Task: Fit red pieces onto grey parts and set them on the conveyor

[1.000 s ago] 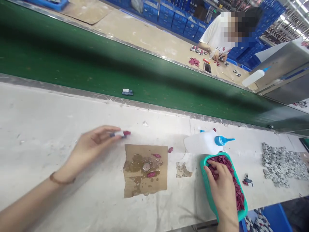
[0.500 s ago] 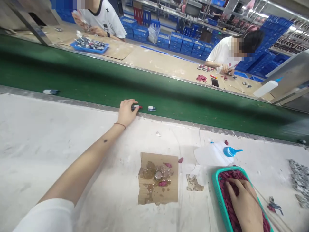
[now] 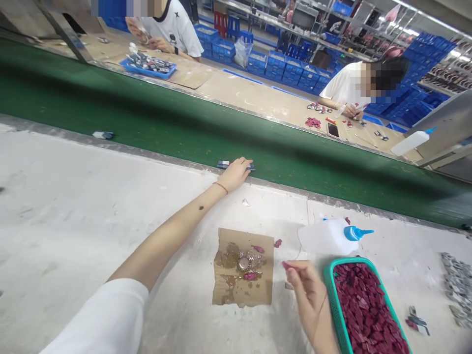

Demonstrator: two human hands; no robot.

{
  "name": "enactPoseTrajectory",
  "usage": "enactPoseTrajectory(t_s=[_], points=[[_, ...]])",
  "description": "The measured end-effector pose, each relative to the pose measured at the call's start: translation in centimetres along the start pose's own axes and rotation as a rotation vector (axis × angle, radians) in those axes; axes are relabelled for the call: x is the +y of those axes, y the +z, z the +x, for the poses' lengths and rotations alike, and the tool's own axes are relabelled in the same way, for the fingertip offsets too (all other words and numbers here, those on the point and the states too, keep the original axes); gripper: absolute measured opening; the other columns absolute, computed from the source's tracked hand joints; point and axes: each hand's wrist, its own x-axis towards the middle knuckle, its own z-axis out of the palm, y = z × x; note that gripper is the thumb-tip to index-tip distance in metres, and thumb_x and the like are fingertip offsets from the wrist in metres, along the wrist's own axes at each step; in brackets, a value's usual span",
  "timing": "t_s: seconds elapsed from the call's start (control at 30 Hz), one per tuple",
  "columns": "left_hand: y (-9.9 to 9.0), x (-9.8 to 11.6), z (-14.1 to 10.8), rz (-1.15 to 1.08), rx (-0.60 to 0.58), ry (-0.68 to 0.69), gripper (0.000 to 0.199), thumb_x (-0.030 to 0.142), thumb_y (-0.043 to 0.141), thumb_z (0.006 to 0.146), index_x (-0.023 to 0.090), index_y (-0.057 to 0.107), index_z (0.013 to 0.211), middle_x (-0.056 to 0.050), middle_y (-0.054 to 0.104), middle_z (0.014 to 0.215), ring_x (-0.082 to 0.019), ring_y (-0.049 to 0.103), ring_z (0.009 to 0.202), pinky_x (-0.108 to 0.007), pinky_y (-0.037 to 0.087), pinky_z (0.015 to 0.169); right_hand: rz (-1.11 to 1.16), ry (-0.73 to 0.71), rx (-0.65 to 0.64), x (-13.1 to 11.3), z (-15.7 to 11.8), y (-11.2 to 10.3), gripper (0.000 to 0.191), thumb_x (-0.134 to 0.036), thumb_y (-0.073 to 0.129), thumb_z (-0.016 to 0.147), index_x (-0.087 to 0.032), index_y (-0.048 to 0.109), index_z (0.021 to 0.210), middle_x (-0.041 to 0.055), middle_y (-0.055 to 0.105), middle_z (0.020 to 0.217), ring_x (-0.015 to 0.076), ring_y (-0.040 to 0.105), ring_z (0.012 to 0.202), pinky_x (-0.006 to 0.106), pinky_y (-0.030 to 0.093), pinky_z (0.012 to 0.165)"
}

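Right hand (image 3: 311, 291) pinches a red piece (image 3: 285, 265) just right of the cardboard (image 3: 261, 291); whether the farther left hand (image 3: 236, 175) holds anything is unclear.

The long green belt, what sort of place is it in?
Probably a factory workshop: a green conveyor belt between worktables, blue crates behind, and a teal basket full of small maroon pieces.

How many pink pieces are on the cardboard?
2: one pink piece near the upper right of the cardboard, the other pink piece just below and right of the round cap. None seems hidden; neither hand covers the card.
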Motion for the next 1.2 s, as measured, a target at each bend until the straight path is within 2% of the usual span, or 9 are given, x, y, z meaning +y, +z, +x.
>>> enactPoseTrajectory(t_s=[0.1,0.23,0.3,0.37,0.5,0.63,0.9,1.1,1.2], points=[[0.1,0.9,-2.7,-0.188,-0.019,-0.073,0.038,0.015,0.054,0.086,0.013,0.059,0.123,-0.012,0.063,0.108,-0.022,0.063,0.093,-0.041,0.050,0.090,-0.090,-0.138,-0.197,-0.5,1.2,2.9,0.027,-0.039,0.047,0.098,-0.021,0.065,0.090,0.0041,0.073,0.078,0.0189,0.069,0.071,0.027,0.053,0.063],[-1.1,2.5,-9.3,-0.487,-0.125,-0.170,0.030,0.030,0.056,0.089,0.015,0.064,0.114,-0.008,0.067,0.092,-0.017,0.067,0.078,-0.031,0.055,0.073,-0.264,-0.352,-0.280,-0.2,2.4,5.3,0.037,-0.041,0.038,0.102,-0.022,0.060,0.080,0.0018,0.071,0.070,0.0165,0.067,0.061,0.025,0.048,0.056],[-2.0,3.3,-12.6,-0.831,-0.204,-0.361,0.028,0.032,0.068,0.082,0.017,0.065,0.106,-0.005,0.067,0.089,-0.015,0.067,0.075,-0.027,0.054,0.071,-0.365,-0.457,-0.286,0.0,2.8,6.0,0.043,-0.042,0.033,0.104,-0.023,0.057,0.074,0.0004,0.066,0.062,0.0157,0.062,0.054,0.025,0.045,0.052],[-2.6,3.8,-15.3,-1.022,-0.213,-0.511,0.029,0.032,0.078,0.075,0.018,0.063,0.096,-0.002,0.066,0.084,-0.013,0.067,0.071,-0.023,0.052,0.066,-0.443,-0.553,-0.282,0.1,3.1,6.4,0.045,-0.040,0.029,0.105,-0.023,0.055,0.072,0.0000,0.063,0.059,0.0152,0.061,0.052,0.025,0.044,0.051],[-2.6,4.1,-18.3,-1.000,-0.159,-0.604,0.037,0.039,0.084,0.067,0.017,0.057,0.081,0.002,0.062,0.071,-0.011,0.062,0.056,-0.020,0.043,0.049,-0.533,-0.708,-0.256,0.1,3.4,6.9,0.042,-0.032,0.029,0.105,-0.022,0.052,0.072,0.0002,0.060,0.059,0.0151,0.060,0.054,0.025,0.044,0.053],[-2.0,3.9,-19.4,-0.971,-0.124,-0.626,0.042,0.042,0.085,0.064,0.015,0.062,0.086,0.002,0.062,0.069,-0.007,0.053,0.053,-0.018,0.035,0.045,-0.566,-0.751,-0.260,-0.1,3.4,7.0,0.038,-0.026,0.033,0.104,-0.022,0.051,0.072,0.0000,0.058,0.060,0.0155,0.058,0.055,0.025,0.044,0.053],[-1.6,3.4,-20.1,-1.052,-0.192,-0.645,0.041,0.035,0.087,0.062,0.016,0.065,0.092,0.001,0.067,0.077,-0.014,0.066,0.072,-0.025,0.050,0.068,-0.418,-0.589,-0.307,0.2,3.2,7.0,0.037,-0.031,0.037,0.103,-0.021,0.056,0.074,0.0011,0.061,0.062,0.0163,0.059,0.056,0.026,0.046,0.053],[-0.8,2.8,-20.8,-1.043,-0.182,-0.613,0.037,0.031,0.089,0.061,0.016,0.063,0.083,-0.002,0.073,0.079,-0.016,0.069,0.075,-0.029,0.053,0.076,0.036,-0.049,-0.211,0.3,3.0,6.8,0.033,-0.044,0.053,0.095,-0.020,0.062,0.073,-0.0016,0.059,0.056,0.0127,0.054,0.048,0.023,0.046,0.047],[-0.5,2.9,-21.1,-1.032,-0.126,-0.575,0.037,0.029,0.090,0.058,0.017,0.061,0.077,-0.003,0.074,0.083,-0.018,0.070,0.080,-0.031,0.055,0.078,0.254,0.100,-0.119,-0.1,3.1,7.5,0.036,-0.050,0.059,0.089,-0.019,0.064,0.072,-0.0026,0.056,0.051,0.0115,0.050,0.045,0.022,0.044,0.043]])
